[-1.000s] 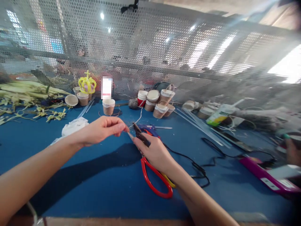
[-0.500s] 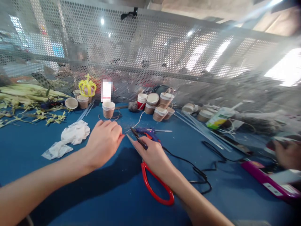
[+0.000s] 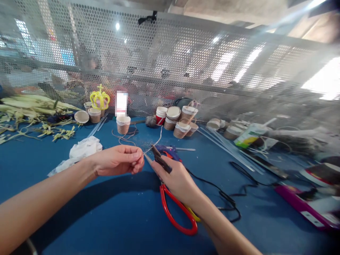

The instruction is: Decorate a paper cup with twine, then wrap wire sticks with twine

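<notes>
The work looks to be partway through. The silvery cord (image 3: 161,134) runs over the middle of the counter (image 3: 111,223) from the cups (image 3: 181,130) near the far edge, down to the left hand (image 3: 119,161). It appears to be in one piece, though its near end is hidden in the fingertips; I judge that any cutting there is not yet finished. The cups already have white rims.

The left forearm reaches in from the left edge, wrist nearly level, thumb side up. Its grip is closed to a pinch on the cord.

The right forearm rises from the near right corner, slanting toward the middle. Its grip is curled closed round the scissors (image 3: 181,205), blade tip beside the left fingertips, red handle toward the near edge. A dark piece (image 3: 163,163) sits between thumb and fingers; I cannot tell whether it is the second blade. The glue gun (image 3: 171,152) lies just beyond.
</notes>
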`<state>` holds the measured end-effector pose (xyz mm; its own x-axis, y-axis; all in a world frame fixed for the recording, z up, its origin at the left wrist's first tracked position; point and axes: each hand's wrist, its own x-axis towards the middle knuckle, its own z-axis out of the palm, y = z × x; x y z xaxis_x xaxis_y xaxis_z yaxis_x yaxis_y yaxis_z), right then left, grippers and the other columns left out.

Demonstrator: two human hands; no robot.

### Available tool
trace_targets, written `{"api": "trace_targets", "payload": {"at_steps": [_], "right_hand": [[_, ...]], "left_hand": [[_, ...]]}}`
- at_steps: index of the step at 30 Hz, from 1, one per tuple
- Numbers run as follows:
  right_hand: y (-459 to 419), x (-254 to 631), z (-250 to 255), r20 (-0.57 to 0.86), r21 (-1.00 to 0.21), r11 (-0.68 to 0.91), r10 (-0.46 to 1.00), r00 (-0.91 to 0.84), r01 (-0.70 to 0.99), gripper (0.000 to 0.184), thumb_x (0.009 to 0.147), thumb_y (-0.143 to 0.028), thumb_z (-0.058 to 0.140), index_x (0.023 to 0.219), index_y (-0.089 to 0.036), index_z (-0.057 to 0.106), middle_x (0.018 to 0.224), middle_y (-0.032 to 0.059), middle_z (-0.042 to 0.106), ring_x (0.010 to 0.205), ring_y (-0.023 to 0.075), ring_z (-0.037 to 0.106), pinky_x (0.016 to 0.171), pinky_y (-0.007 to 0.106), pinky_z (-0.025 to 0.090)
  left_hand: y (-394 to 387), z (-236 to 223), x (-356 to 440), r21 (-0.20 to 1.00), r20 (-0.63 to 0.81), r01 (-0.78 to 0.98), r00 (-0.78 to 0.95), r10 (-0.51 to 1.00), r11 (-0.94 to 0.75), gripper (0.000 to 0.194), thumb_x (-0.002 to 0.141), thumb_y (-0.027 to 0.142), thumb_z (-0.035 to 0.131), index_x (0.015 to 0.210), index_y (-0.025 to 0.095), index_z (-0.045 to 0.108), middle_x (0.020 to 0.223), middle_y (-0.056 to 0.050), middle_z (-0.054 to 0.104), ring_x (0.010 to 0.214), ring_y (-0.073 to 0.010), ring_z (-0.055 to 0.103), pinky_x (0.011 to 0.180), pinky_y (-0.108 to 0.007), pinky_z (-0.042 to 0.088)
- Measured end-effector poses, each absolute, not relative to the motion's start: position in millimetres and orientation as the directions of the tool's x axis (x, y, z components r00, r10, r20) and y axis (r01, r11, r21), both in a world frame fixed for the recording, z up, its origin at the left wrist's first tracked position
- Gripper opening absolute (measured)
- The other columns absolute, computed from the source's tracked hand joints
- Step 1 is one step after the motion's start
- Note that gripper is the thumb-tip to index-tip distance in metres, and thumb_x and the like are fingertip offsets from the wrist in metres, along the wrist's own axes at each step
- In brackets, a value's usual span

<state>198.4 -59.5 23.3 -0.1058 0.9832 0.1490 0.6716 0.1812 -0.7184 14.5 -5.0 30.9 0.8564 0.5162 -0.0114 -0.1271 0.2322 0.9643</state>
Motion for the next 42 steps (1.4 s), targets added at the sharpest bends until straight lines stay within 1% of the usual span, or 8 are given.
{"api": "trace_targets", "payload": {"at_steps": [4,7,9,12,22,28,34,42], "right_hand": [[-60,197,23,0.160,-0.682,0.174,0.983,-0.087,0.710,0.032,0.079,-0.041,0.044,0.056,-0.018,0.042,0.048,-0.0056,0.039,0.045,0.0084,0.033,0.045,0.021,0.029],[-60,196,22,0.186,-0.631,0.146,0.982,-0.034,0.762,0.031,0.079,-0.040,0.044,0.058,-0.018,0.045,0.050,-0.0042,0.042,0.048,0.0094,0.036,0.046,0.021,0.029],[-59,196,21,0.186,-0.614,0.139,0.982,-0.029,0.777,0.030,0.079,-0.040,0.043,0.060,-0.017,0.048,0.052,-0.0029,0.047,0.049,0.0100,0.039,0.047,0.021,0.031],[-59,196,20,0.139,-0.632,0.131,0.989,-0.054,0.764,0.030,0.078,-0.043,0.044,0.064,-0.017,0.050,0.056,-0.0021,0.051,0.051,0.0104,0.042,0.049,0.021,0.033],[-58,196,21,0.057,-0.620,0.166,0.984,-0.167,0.767,0.026,0.078,-0.041,0.046,0.071,-0.016,0.052,0.060,-0.0012,0.053,0.053,0.0111,0.043,0.052,0.023,0.034],[-61,196,21,0.123,-0.662,0.212,0.977,-0.175,0.719,0.029,0.080,-0.041,0.043,0.064,-0.017,0.048,0.055,-0.0048,0.044,0.051,0.0089,0.035,0.049,0.021,0.031],[-61,195,19,0.179,-0.671,0.271,0.963,-0.204,0.690,0.031,0.080,-0.040,0.044,0.062,-0.015,0.050,0.054,-0.0045,0.044,0.051,0.0082,0.032,0.047,0.020,0.030],[-65,192,22,0.189,-0.681,0.329,0.942,-0.276,0.654,0.024,0.080,-0.031,0.044,0.061,-0.016,0.048,0.056,-0.0041,0.045,0.052,0.0082,0.034,0.049,0.019,0.031]], "left_hand": [[-11,36,16,0.975,0.044,0.107,0.766,0.642,-0.195,0.021,0.078,0.031,0.048,0.064,0.017,0.042,0.062,0.003,0.041,0.059,-0.0101,0.038,0.058,-0.024,0.034],[-20,41,20,0.583,0.310,0.497,0.595,0.741,-0.643,0.015,0.078,0.024,0.043,0.065,0.016,0.045,0.066,0.000,0.045,0.064,-0.0138,0.041,0.063,-0.030,0.036],[-25,41,23,0.326,0.465,0.613,0.559,0.687,-0.720,0.017,0.079,0.018,0.039,0.064,0.015,0.046,0.068,-0.003,0.048,0.069,-0.0168,0.044,0.069,-0.034,0.037],[-26,42,23,0.301,0.458,0.599,0.592,0.663,-0.743,0.016,0.079,0.017,0.040,0.065,0.015,0.048,0.067,-0.003,0.052,0.066,-0.0152,0.046,0.064,-0.030,0.039],[-13,46,16,0.685,0.187,0.499,0.584,0.790,-0.531,0.017,0.076,0.029,0.047,0.066,0.015,0.051,0.058,0.003,0.049,0.054,-0.0091,0.040,0.052,-0.023,0.034],[-8,43,13,0.998,0.003,0.041,0.728,0.685,-0.048,0.019,0.079,0.031,0.050,0.074,0.014,0.057,0.071,0.001,0.054,0.066,-0.0085,0.047,0.065,-0.023,0.036],[-7,23,18,0.907,-0.006,-0.222,0.843,0.538,0.359,0.020,0.069,0.031,0.065,0.067,0.013,0.057,0.061,0.001,0.052,0.058,-0.0075,0.045,0.059,-0.022,0.033],[-11,17,21,0.862,0.005,-0.214,0.910,0.414,0.459,0.025,0.064,0.034,0.069,0.062,0.013,0.055,0.055,0.002,0.050,0.054,-0.0082,0.043,0.055,-0.023,0.029]]}}
